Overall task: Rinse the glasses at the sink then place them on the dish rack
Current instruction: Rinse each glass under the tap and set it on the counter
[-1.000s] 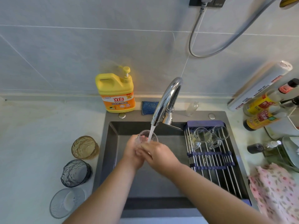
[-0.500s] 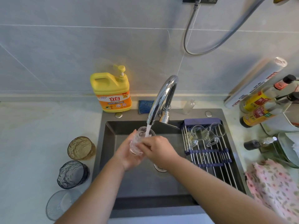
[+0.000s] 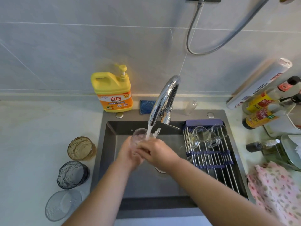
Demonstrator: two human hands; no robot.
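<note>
A clear glass (image 3: 138, 136) sits under the running tap (image 3: 164, 98), over the dark sink (image 3: 110, 144). My left hand (image 3: 127, 154) grips it from the left and below. My right hand (image 3: 156, 152) holds its right side, fingers curled over the wall. Water pours past the rim and splashes off it. Two clear glass mugs (image 3: 208, 136) lie on the roll-up dish rack (image 3: 213, 159) across the sink's right part. On the counter to the left stand an amber glass (image 3: 81, 148), a dark grey glass (image 3: 72, 174) and a clear ribbed glass (image 3: 62, 204).
A yellow dish-soap bottle (image 3: 114, 93) and a blue sponge (image 3: 147, 106) stand behind the sink. Sauce bottles (image 3: 263, 110), a foil roll (image 3: 260, 82) and a pink floral cloth (image 3: 276, 190) crowd the right counter. A grey hose (image 3: 195, 38) hangs on the tiled wall.
The glass stays under the stream in both hands. My right hand has shifted over the glass's side, and water now splashes off the rim.
</note>
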